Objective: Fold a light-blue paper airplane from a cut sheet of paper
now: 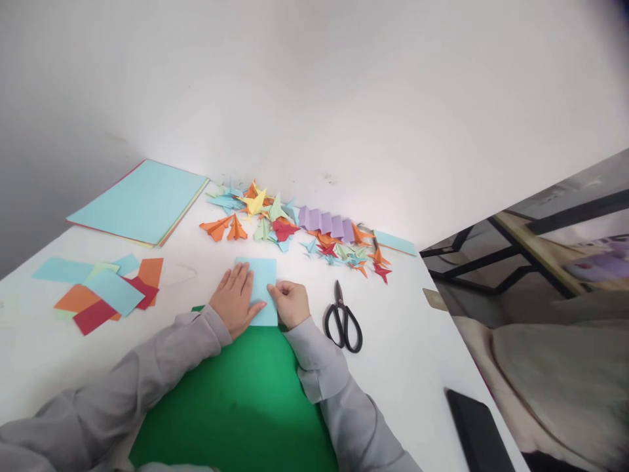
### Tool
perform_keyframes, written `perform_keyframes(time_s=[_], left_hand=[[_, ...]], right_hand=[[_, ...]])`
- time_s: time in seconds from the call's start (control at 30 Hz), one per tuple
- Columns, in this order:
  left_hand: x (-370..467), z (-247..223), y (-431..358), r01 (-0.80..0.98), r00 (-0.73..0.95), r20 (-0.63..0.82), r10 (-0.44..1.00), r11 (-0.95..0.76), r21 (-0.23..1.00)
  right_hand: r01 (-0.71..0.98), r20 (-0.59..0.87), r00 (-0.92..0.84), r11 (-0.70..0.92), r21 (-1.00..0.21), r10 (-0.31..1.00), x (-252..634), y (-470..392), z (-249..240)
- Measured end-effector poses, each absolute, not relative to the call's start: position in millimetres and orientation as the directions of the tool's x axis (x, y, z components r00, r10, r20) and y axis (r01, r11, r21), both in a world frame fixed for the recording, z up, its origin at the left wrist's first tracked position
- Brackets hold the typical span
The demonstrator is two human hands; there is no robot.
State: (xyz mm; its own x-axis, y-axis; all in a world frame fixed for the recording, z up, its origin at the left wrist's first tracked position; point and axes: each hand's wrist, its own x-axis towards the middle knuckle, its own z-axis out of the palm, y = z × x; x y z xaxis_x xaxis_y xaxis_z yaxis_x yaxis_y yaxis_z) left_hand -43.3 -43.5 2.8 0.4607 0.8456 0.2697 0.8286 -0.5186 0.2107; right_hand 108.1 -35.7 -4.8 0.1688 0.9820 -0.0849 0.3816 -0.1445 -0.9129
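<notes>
A light blue paper rectangle lies on the white table, its near edge meeting the green sheet. My left hand rests flat on the paper's left part, fingers extended and thumb pointing right. At the paper's right edge, my right hand has its fingers curled, with thumb and forefinger pinching that edge. Black-handled scissors lie to the right of my right hand, blades pointing away from me.
Folded paper shapes and a purple pleated strip line the wall. At left are coloured paper pieces and a stack of large sheets. A black flat object lies near the right edge.
</notes>
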Motion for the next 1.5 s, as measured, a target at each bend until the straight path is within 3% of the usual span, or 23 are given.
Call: perform_keyframes(time_s=[0.13,0.37,0.73,1.17,1.5], left_hand=[[-43.8,4.6,-42.8,0.881,0.439,0.132,0.889,-0.455,0.128],[-43.3,21.4,-29.5,0.893,0.437,-0.006,0.899,-0.433,0.123],[-46.8,-4.0,-31.3,0.895,0.438,0.135,0.889,-0.445,0.026],[-47.3,-3.0,-30.0,0.9,0.416,0.139,0.899,-0.428,0.077],[-44.9,3.5,-30.2,0.919,0.386,0.112,0.916,-0.392,0.044]], right_hand=[[0.481,-0.039,0.157,-0.111,-0.869,0.987,107.2,-37.0,-0.8],[0.572,-0.001,0.15,-0.087,-0.816,0.989,105.6,-38.7,2.3],[0.637,0.016,0.139,-0.077,-0.767,0.99,105.9,-41.0,3.9],[0.663,0.018,0.134,-0.076,-0.745,0.991,105.4,-43.2,6.2],[0.639,0.036,0.149,-0.068,-0.766,0.988,106.7,-43.9,5.0]])
